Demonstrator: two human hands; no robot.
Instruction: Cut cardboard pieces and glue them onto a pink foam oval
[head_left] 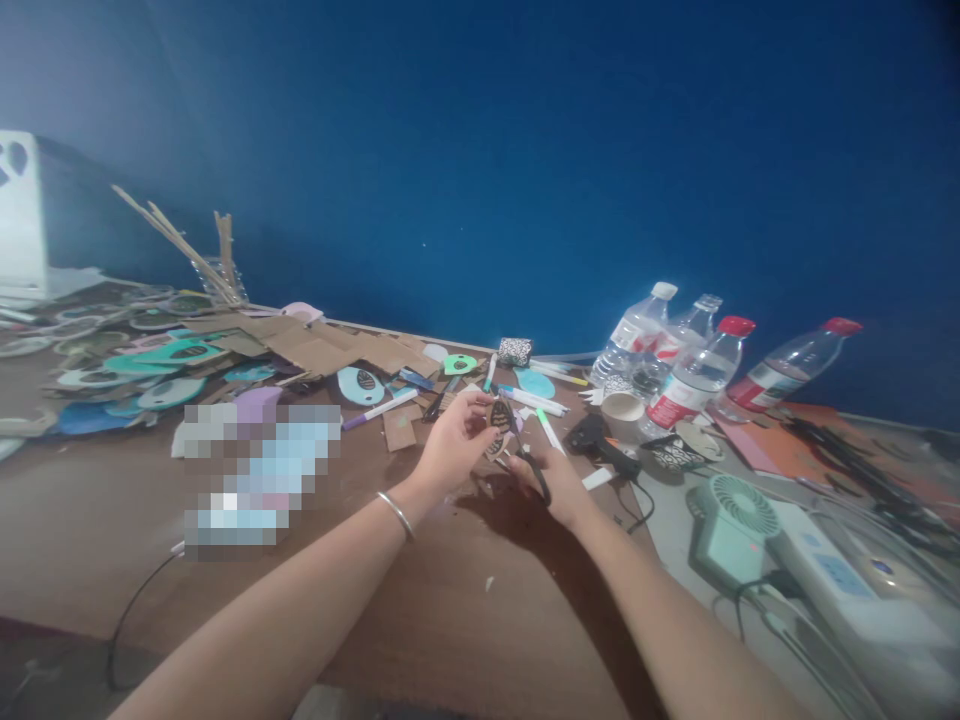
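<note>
Blades of black scissors [537,476] obscured; right hand [561,487] curls around handles; left hand [450,445] fingertips pinch oval cardboard cutout [500,416], long axis upright.

No lettering is legible, even on the bottle labels [670,405].

Brown table [90,520], cardboard scraps [322,345], water bottles [697,375], small fan [731,520], markers [379,408]

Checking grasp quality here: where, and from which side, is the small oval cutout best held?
By its left rim, pinched between thumb and fingertips from the left, as the left hand does. The oval cutout is thin and flat, so a face-to-face pinch suits, and the scissors in the right hand probably need its right side free.
</note>
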